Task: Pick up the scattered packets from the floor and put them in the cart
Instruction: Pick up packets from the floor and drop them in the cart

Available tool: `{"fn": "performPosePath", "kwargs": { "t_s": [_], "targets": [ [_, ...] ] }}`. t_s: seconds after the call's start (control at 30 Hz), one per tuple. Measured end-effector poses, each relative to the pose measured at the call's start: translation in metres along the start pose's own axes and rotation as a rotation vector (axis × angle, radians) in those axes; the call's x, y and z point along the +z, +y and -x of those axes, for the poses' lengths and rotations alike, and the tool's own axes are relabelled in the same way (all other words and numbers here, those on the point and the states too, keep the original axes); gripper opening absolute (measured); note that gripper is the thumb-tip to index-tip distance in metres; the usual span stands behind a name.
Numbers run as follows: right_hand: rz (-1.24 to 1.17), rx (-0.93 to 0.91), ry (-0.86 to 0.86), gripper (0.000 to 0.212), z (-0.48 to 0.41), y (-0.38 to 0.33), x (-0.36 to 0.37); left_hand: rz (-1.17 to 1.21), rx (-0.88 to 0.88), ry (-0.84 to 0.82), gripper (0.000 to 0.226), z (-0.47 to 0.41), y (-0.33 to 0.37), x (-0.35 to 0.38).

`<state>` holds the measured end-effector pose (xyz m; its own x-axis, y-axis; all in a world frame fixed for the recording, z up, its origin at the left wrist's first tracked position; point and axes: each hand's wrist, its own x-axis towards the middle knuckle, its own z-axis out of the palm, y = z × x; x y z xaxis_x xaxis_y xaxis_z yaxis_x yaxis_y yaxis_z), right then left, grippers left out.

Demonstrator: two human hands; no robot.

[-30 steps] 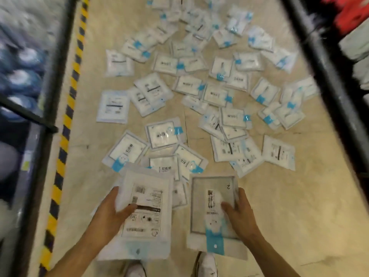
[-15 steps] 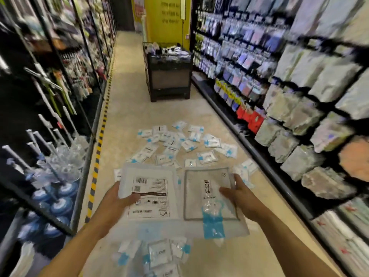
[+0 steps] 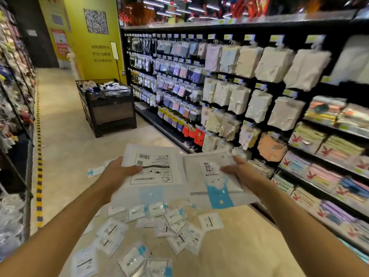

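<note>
Seen from a head camera, a person stood in a shop aisle with both arms stretched forward. The left hand (image 3: 117, 172) gripped a white packet (image 3: 157, 158) by its left edge, thumb across the printed label. The right hand (image 3: 242, 173) gripped a second packet (image 3: 211, 184), marked with a blue strip, by its right edge. The two were held flat, side by side, their edges slightly overlapping. Many scattered packets (image 3: 159, 226) lay on the floor (image 3: 65, 136) beneath the hands. A black cart (image 3: 111, 112) stood well ahead down the aisle, near the shelves (image 3: 259, 86) on the right; its contents were too blurred to name. The step appeared to be carrying this pair to the cart. It would go best with a firm grip on the slick plastic, the packets level, and feet placed around the floor packets rather than on them.
</note>
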<state>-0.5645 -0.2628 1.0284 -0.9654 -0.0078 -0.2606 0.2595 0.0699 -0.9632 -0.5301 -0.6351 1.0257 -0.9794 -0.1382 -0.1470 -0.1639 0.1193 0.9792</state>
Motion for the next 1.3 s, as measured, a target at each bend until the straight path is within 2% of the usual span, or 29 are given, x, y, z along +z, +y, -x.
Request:
{"fn": "performPosePath", "kwargs": {
  "t_s": [0.1, 0.23, 0.33, 0.5, 0.57, 0.7, 0.77, 0.93, 1.1, 1.17, 1.3],
  "targets": [
    [-0.109, 0.023, 0.073, 0.055, 0.036, 0.002, -0.039, -0.016, 0.016, -0.092, 0.021, 0.011, 0.015, 0.025],
    [-0.135, 0.005, 0.208, 0.037, 0.107, 0.012, -0.102, -0.032, 0.050, -0.215, 0.017, 0.031, 0.033, 0.080],
    [-0.126, -0.006, 0.369, 0.040, 0.166, 0.026, -0.157, -0.077, 0.096, -0.332, 0.017, 0.051, 0.047, 0.138],
    [-0.097, 0.011, 0.650, 0.027, 0.284, 0.053, -0.250, -0.115, 0.137, -0.562, 0.028, 0.095, 0.071, 0.259],
    [-0.101, 0.023, 0.754, 0.022, 0.341, 0.068, -0.287, -0.132, 0.154, -0.656, 0.026, 0.126, 0.081, 0.316],
    [-0.038, 0.064, 0.919, 0.028, 0.461, 0.104, -0.360, -0.111, 0.167, -0.847, 0.028, 0.210, 0.093, 0.431],
    [-0.010, 0.059, 1.015, 0.021, 0.526, 0.118, -0.388, -0.128, 0.171, -0.935, 0.026, 0.260, 0.094, 0.483],
    [-0.013, 0.094, 1.179, 0.029, 0.679, 0.161, -0.453, -0.188, 0.248, -1.105, 0.010, 0.398, 0.088, 0.593],
    [-0.074, 0.122, 1.341, 0.020, 0.810, 0.204, -0.496, -0.221, 0.278, -1.285, 0.017, 0.526, 0.071, 0.688],
    [-0.109, 0.142, 1.386, 0.022, 0.854, 0.221, -0.513, -0.210, 0.289, -1.345, 0.016, 0.570, 0.065, 0.722],
    [-0.216, 0.149, 1.480, 0.014, 0.926, 0.254, -0.548, -0.254, 0.312, -1.455, 0.013, 0.644, 0.057, 0.794]
  ]
}}
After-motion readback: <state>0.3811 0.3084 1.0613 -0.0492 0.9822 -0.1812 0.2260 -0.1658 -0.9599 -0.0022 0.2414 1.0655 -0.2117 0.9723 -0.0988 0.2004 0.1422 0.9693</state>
